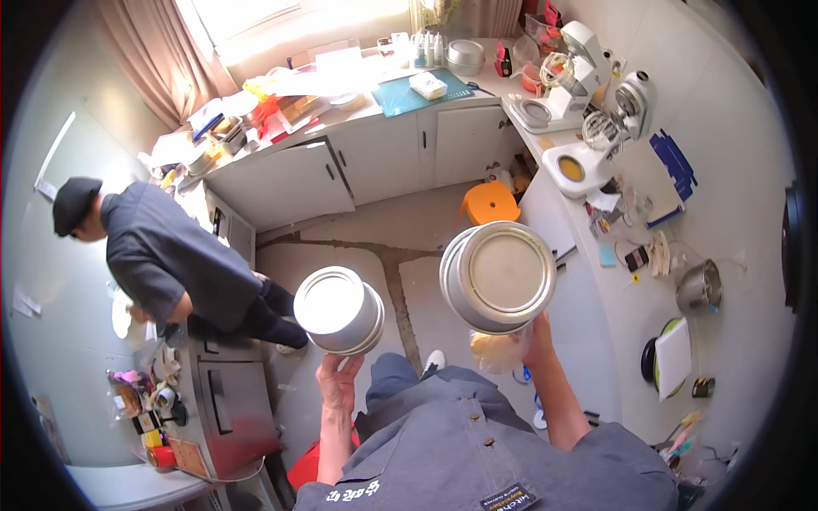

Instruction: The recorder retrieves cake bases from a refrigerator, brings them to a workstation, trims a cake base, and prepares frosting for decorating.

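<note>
My left hand [338, 381] is closed on the underside of a small stack of round silver cake tins [334, 305], bottoms facing up. A larger stack of round silver cake tins [501, 271] rests on my right hand [538, 339], which grips it from below at the right; most of its fingers are hidden behind the tins. Just under the larger stack, against my right hand, hangs a clear plastic bag [497, 352] with something pale yellow in it. Both stacks are held up in front of my body, apart from each other.
An orange stool [492, 204] stands on the floor ahead. White stand mixers [554, 111] and a metal pot [699, 288] sit on the right counter. The far counter bears a teal mat [422, 92] and another round tin [465, 56]. At the left, a person [183, 247] faces a counter.
</note>
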Available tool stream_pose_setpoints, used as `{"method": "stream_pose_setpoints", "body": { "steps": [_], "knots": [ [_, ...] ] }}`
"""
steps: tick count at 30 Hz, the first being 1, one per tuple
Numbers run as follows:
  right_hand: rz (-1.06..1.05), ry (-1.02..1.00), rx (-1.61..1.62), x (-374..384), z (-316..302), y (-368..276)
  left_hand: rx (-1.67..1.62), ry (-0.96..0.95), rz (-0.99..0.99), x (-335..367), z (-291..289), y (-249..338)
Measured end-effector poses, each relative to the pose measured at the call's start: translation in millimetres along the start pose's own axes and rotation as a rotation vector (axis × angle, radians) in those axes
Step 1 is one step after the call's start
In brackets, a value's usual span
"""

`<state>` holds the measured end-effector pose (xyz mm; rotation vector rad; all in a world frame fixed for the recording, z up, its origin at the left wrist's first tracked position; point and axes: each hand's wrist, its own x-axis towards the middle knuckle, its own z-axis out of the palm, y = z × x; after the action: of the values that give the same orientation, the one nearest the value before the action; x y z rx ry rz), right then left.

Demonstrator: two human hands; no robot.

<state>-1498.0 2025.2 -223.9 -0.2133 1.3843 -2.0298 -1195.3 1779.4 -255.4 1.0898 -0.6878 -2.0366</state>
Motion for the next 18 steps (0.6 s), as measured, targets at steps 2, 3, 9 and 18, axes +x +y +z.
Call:
{"method": "stream_pose_setpoints", "body": {
  "steps": [2,3,9,18],
  "knots": [
    [0.023,0.028,0.022,44.3,32.2,-13.3,0.011,0.022,0.012,42.2,21.4,7.7],
    [0.038,0.066,0.045,62.0,42.0,-17.4,0.012,0.027,0.003,65.7,30.8,10.2],
    [-0.110,0.074,-0.281,179.2,43.7,-2.8,0.081,-0.080,-0.055,238.9,108.3,22.7],
    [-0.006,0.340,0.202,353.7,71.2,-25.0,0.081,-0.304,-0.188,526.8,249.4,32.6]
  ]
}}
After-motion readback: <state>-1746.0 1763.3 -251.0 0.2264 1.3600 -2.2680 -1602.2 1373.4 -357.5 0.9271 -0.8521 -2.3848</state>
